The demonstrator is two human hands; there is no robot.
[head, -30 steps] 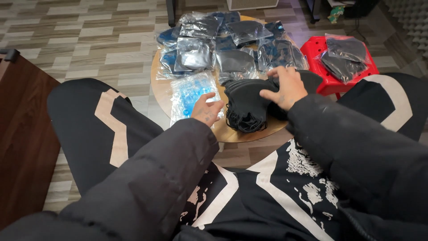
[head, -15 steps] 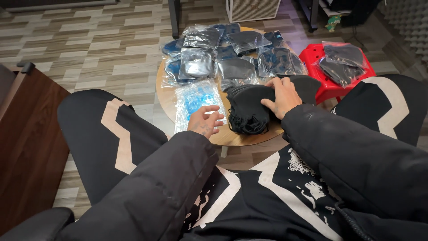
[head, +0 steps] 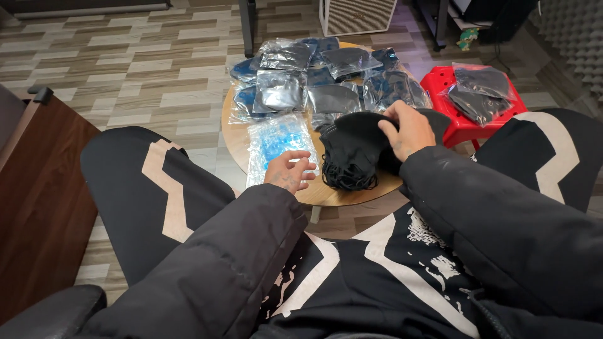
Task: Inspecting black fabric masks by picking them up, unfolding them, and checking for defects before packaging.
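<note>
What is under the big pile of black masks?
The stack of black fabric masks rests on the round wooden table, with the right hand on top. Whatever lies beneath the stack is hidden.

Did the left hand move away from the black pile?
Yes. The left hand pulled back from the black pile, toward the table edge.

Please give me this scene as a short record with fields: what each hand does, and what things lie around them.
left hand: open, palm up, resting at the table edge beside a clear packet of blue items
right hand: lies on a stack of black masks, fingers curled over its top
table: small, round, wooden
behind the stack: many clear bags with dark contents
red stool: to the right, carries two more bags
</note>
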